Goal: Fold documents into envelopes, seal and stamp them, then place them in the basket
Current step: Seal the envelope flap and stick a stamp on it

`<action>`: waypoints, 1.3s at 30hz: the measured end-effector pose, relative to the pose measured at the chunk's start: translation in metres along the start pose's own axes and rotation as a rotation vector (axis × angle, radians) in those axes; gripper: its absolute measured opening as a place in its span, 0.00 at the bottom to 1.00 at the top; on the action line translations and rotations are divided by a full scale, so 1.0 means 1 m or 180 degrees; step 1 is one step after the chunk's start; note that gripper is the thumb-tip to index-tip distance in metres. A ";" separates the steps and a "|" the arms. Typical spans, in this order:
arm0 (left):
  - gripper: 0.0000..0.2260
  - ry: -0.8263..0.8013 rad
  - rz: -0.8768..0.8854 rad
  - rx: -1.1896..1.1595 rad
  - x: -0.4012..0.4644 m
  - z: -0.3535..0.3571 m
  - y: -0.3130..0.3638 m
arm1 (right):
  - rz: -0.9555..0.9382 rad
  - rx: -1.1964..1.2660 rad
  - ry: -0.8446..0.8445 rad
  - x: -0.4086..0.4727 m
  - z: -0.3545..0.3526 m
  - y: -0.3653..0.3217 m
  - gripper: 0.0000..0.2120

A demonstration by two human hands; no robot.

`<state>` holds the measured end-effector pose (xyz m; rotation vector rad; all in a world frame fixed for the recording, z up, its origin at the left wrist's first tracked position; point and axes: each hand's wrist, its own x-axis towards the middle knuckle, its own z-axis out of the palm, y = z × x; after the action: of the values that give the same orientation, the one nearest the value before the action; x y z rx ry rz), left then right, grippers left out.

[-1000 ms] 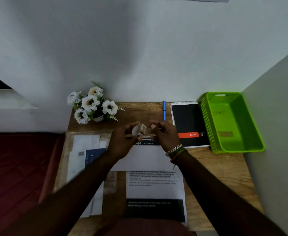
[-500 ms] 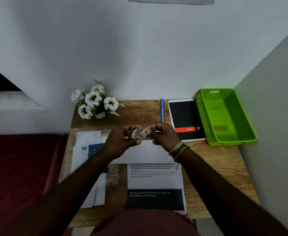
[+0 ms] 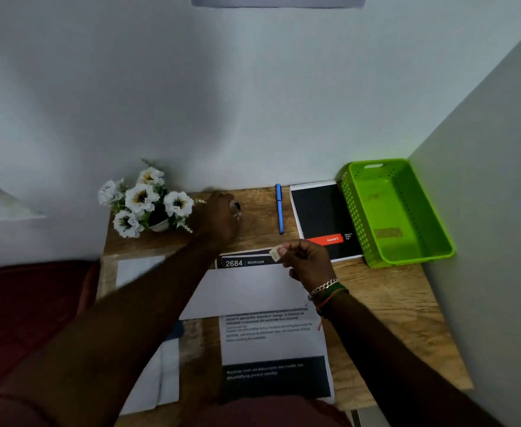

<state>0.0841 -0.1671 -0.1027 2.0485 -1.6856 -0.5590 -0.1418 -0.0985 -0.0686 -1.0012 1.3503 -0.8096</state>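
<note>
Pinching a small pale stamp (image 3: 275, 253), right hand (image 3: 310, 261) above white envelope (image 3: 247, 291)

The printed document (image 3: 254, 262) on the desk carries "2684" and "BEDROOM" in white on its dark header band. The black notebook (image 3: 323, 217) has an orange strip with a white brand word, too blurred to read surely. The document's body text is illegible.

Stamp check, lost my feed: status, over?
Right hand fingers pinch stamp above white envelope. Left hand blurred beside flowers. Basket unobstructed.
</note>
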 end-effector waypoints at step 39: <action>0.22 -0.0531 -0.0033 -0.0882 -0.173 0.061 0.050 | -0.0113 -0.1525 -0.0094 -0.019 -0.058 0.042 0.08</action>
<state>-0.0219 -0.0100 -0.1192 1.8555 -1.5853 -0.9338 -0.2050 -0.0710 -0.0964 -1.4043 1.5406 -0.5000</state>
